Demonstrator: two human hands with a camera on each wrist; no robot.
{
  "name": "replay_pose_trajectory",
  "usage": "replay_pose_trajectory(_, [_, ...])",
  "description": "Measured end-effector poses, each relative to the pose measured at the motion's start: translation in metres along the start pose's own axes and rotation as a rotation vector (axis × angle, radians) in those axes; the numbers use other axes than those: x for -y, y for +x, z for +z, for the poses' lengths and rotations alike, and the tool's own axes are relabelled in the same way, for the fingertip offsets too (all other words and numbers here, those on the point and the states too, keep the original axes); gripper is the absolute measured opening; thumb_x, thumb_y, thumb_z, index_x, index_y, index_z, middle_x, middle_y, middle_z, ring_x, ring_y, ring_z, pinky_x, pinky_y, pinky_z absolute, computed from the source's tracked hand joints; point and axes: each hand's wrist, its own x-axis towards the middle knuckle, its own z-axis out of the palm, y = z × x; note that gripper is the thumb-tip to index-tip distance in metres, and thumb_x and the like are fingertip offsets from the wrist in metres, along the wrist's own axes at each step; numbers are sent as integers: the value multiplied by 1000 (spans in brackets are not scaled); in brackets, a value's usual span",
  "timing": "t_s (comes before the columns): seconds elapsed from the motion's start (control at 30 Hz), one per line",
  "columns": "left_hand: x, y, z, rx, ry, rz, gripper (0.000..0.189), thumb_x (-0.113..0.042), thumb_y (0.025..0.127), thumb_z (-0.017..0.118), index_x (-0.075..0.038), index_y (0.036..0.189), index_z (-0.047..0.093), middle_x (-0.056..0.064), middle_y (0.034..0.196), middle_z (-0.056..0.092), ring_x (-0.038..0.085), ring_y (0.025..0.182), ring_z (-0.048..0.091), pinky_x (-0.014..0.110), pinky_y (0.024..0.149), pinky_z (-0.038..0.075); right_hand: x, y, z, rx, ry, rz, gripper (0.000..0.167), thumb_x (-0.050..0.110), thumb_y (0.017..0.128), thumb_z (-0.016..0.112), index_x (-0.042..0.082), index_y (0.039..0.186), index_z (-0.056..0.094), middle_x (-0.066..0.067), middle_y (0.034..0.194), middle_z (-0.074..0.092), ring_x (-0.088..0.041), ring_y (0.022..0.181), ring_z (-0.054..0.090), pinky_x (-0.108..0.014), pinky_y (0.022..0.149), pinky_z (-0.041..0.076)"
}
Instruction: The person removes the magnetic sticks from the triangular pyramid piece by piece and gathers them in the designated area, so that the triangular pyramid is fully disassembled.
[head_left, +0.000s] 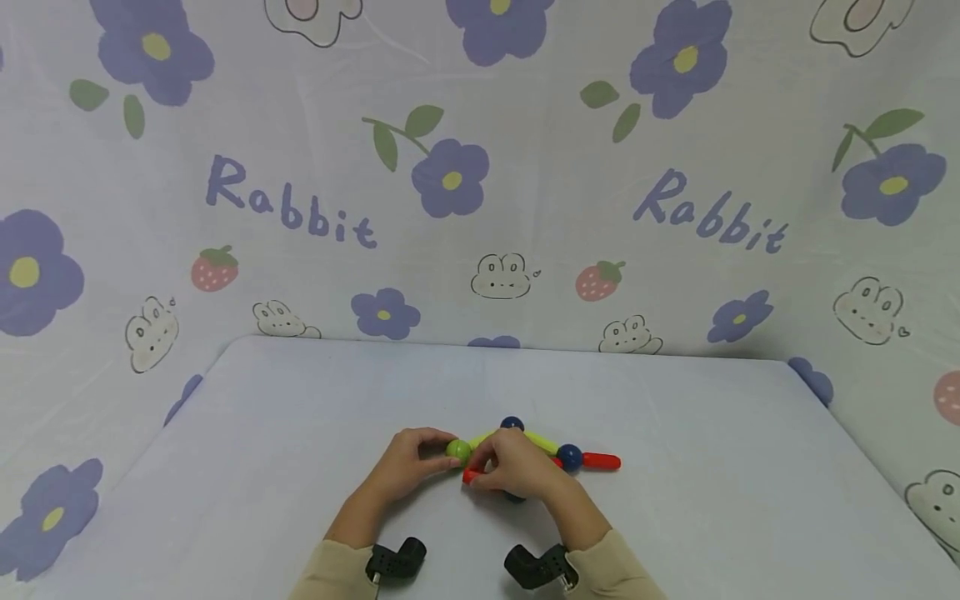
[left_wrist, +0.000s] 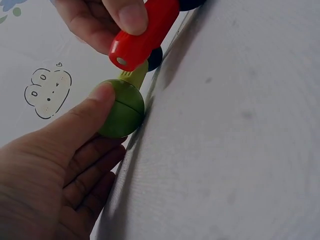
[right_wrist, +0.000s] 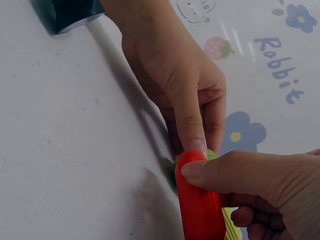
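Observation:
My left hand [head_left: 405,460] pinches a green ball [head_left: 458,452] between thumb and fingers at the left corner of a toy frame of rods and balls. A yellow rod [left_wrist: 134,76] runs from this ball to a navy ball [head_left: 512,423] at the back. The right hand [head_left: 517,467] grips a red rod [right_wrist: 200,205] near its end, thumb on top. In the left wrist view that red rod's free end, with a small metal disc, is just above the green ball. Beneath the right hand another navy ball [head_left: 515,497] is mostly hidden.
At the frame's right corner sits a navy ball [head_left: 570,457], joined to a second yellow rod [head_left: 542,442] and a red rod [head_left: 602,461] pointing right. All this lies on a white table [head_left: 300,400], before a printed cloth [head_left: 525,233].

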Motion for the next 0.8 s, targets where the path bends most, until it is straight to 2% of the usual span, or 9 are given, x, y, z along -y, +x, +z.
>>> replay_pose_trajectory(0.3, [1, 1, 1, 7, -4, -6, 32, -26, 79, 74, -9, 106, 69, 4, 107, 69, 23, 108, 60, 44, 96, 44, 2, -6, 2, 31, -63, -11, 7, 15, 76, 76, 12, 80, 72, 7, 75, 63, -7, 69, 48, -18, 57, 41])
replay_pose_trajectory(0.53, [0, 1, 1, 5, 4, -20, 33, -27, 79, 74, -9, 107, 69, 3, 107, 69, 22, 109, 60, 44, 97, 43, 4, -11, 5, 101, -51, -48, 7, 9, 76, 75, 6, 82, 72, 4, 73, 65, -4, 64, 47, -17, 59, 42])
replay_pose_trajectory(0.8, [1, 2, 2, 1, 14, -20, 34, -28, 79, 73, -10, 107, 68, 3, 108, 69, 23, 110, 59, 45, 98, 42, 5, -12, 4, 125, -47, -48, 9, 7, 76, 75, 4, 84, 72, 3, 73, 65, -2, 63, 47, -16, 59, 43])
